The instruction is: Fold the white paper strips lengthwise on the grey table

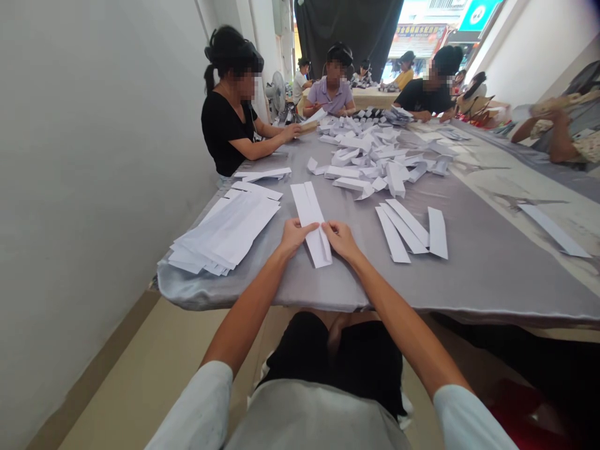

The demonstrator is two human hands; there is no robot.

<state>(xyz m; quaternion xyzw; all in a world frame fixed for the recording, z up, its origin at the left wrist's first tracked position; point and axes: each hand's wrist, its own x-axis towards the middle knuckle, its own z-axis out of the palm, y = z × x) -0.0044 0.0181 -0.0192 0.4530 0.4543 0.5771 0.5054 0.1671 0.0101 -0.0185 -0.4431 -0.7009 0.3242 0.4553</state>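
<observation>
A long folded sheet of white paper lies tilted on the grey cloth in front of me, with a lengthwise crease or flap along its right side. My left hand grips its left edge, thumb across the top. On the opposite edge, my right hand pinches the flap between thumb and fingers. To the left is a fanned stack of flat white sheets. Several narrow folded paper strips rest to the right of my hands.
A big heap of folded white paper pieces covers the table's middle. One strip lies far right on the cloth-covered table. A person in black sits at the left side, and other people sit farther back. A wall stands at the left.
</observation>
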